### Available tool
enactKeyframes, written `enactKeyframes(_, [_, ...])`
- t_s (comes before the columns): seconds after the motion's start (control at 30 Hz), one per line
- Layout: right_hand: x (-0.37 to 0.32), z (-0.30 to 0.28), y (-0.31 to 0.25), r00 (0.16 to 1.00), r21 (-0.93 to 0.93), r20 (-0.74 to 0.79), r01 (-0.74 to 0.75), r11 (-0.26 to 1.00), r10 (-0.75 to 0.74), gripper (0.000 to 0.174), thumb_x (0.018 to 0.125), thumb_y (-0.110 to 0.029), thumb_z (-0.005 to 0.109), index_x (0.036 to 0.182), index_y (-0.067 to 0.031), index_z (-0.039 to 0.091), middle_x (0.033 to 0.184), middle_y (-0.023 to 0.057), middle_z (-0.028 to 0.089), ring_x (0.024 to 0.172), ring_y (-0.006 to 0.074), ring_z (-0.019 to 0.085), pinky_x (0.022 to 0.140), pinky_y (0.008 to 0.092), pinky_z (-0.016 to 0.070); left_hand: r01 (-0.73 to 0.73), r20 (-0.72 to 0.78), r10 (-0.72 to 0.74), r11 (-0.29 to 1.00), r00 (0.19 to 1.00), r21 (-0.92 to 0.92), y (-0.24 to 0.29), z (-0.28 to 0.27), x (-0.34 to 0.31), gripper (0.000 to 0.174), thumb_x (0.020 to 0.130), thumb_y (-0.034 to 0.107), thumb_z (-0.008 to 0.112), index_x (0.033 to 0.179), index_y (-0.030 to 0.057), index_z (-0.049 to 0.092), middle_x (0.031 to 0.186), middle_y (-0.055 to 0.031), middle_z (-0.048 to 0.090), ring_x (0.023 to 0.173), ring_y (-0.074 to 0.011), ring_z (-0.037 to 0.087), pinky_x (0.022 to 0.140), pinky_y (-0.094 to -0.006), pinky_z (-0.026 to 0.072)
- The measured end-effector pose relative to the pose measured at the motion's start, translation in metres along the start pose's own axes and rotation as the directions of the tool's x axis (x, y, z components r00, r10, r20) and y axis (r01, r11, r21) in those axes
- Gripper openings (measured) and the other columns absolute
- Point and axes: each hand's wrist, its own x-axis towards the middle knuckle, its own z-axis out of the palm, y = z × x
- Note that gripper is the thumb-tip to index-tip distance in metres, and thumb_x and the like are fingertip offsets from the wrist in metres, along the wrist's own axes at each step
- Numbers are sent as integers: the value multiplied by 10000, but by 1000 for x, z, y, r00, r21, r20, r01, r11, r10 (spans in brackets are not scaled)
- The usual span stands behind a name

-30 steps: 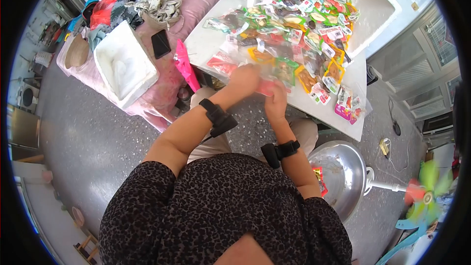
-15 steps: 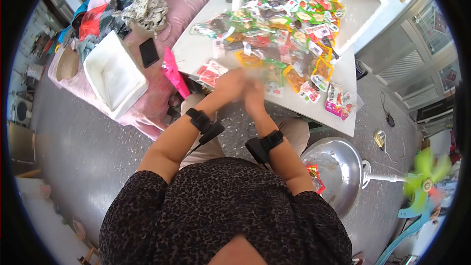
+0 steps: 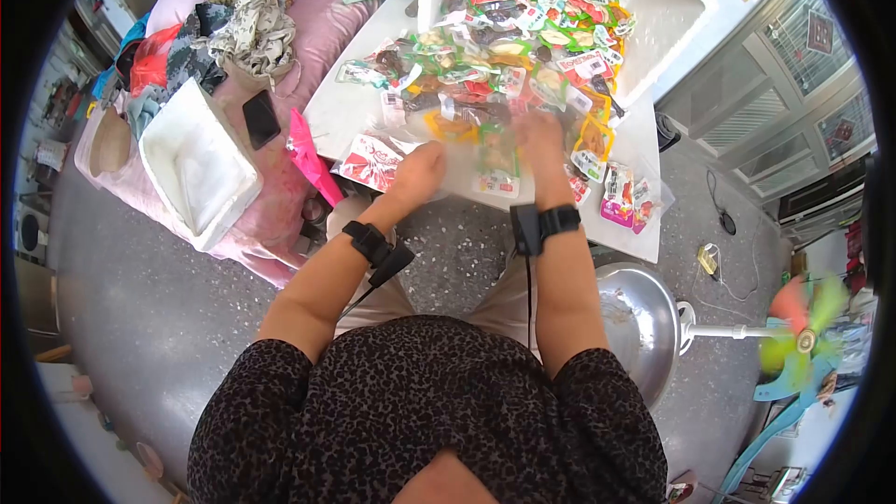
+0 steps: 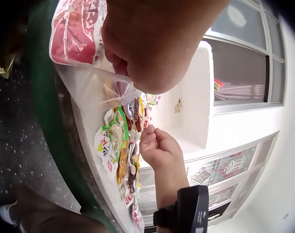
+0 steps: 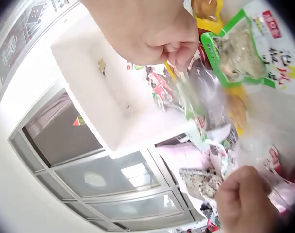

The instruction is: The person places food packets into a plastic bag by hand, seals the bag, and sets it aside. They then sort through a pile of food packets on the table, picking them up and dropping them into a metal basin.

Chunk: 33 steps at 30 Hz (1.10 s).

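My left hand (image 3: 420,173) grips a clear plastic bag (image 4: 96,90) whose printed part is red, near the table's front edge. In the right wrist view the left fist (image 5: 249,199) has its fingers curled at the clear film. My right hand (image 3: 541,138) reaches over the near side of the snack packets, fingers bent. A blurred packet with green and yellow edges (image 5: 186,94) lies right at its fingertips; I cannot tell whether they pinch it. Between the hands rests a green-edged packet (image 3: 499,151). Red-printed bags (image 3: 371,163) lie left of the left hand.
A tipped white foam box (image 3: 667,23) spills many packets over the white table (image 3: 327,117). On the pink bedding stand another foam box (image 3: 219,189) and a phone (image 3: 261,119). A metal basin (image 3: 644,317) and a spinning fan (image 3: 803,341) are at right.
The hands, together half a second ago, are now apart. The right hand has moved away and forward to the packets, while the left stays near the table's front edge.
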Motion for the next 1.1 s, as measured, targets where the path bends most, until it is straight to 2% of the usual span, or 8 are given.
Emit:
enactKeyframes(0.07, [5, 8, -19, 987, 105, -151, -47, 993, 63, 102, 731, -98, 502, 809, -33, 483, 680, 89, 537, 480, 135, 496, 361, 211, 377, -26, 0, 26, 1000, 1000, 11, 2, 0, -1, 106, 759, 134, 439, 791, 42, 481, 762, -151, 521, 744, -309, 508, 637, -365, 404])
enactKeyframes(0.17, [29, 9, -14, 963, 166, -133, -211, 963, 233, 93, 734, -95, 505, 810, -44, 486, 687, 78, 539, 471, 126, 479, 364, 210, 380, -41, 5, 41, 999, 999, 13, 2, 1, -1, 101, 758, 130, 439, 783, 41, 478, 750, -152, 515, 741, -312, 505, 632, -366, 403])
enactKeyframes(0.23, [52, 3, 5, 982, -125, -135, 119, 985, -135, 93, 732, -81, 504, 822, -61, 492, 699, 66, 542, 485, 119, 478, 364, 207, 376, -48, 8, 48, 999, 999, 18, 0, 1, 0, 98, 757, 128, 442, 779, 39, 476, 743, -153, 511, 739, -312, 503, 631, -367, 403])
enactKeyframes(0.3, [75, -7, 32, 879, -389, -34, 427, 817, -476, 104, 731, -68, 504, 834, -78, 499, 710, 54, 544, 499, 111, 478, 364, 204, 373, -59, 13, 58, 998, 998, 30, -3, 3, 0, 96, 755, 125, 444, 775, 37, 476, 738, -154, 508, 737, -312, 502, 630, -367, 402])
enactKeyframes(0.37, [82, -11, 39, 795, -538, 93, 547, 642, -599, 125, 728, -97, 509, 852, -81, 501, 702, 62, 547, 521, 135, 490, 396, 224, 383, -75, 10, 75, 997, 997, 4, 0, 1, 0, 105, 745, 134, 425, 752, 32, 453, 743, -165, 496, 739, -332, 488, 626, -403, 391])
enactKeyframes(0.8, [89, -35, 20, 770, -640, 309, 602, 477, -558, 259, 713, -270, 536, 902, -94, 543, 660, 113, 562, 665, 264, 554, 587, 327, 437, -84, 15, 84, 996, 996, -5, -1, 3, 0, 120, 759, 137, 435, 766, 23, 471, 746, -158, 504, 740, -321, 494, 627, -374, 395])
enactKeyframes(1.0, [95, -39, 10, 775, -674, 269, 576, 463, -573, 165, 687, -168, 516, 822, -72, 523, 637, 100, 537, 597, 250, 524, 526, 316, 412, -83, 25, 84, 996, 996, -33, 3, 1, 1, 116, 735, 132, 426, 757, 23, 460, 754, -169, 498, 737, -339, 483, 637, -419, 388])
enactKeyframes(1.1, [92, -38, 7, 778, -685, 247, 562, 463, -578, 121, 674, -117, 507, 782, -61, 512, 626, 94, 525, 562, 243, 509, 495, 311, 400, -103, -9, 102, 993, 995, -59, -3, 4, 1, 100, 749, 117, 445, 762, 21, 470, 736, -159, 504, 730, -320, 494, 619, -373, 396])
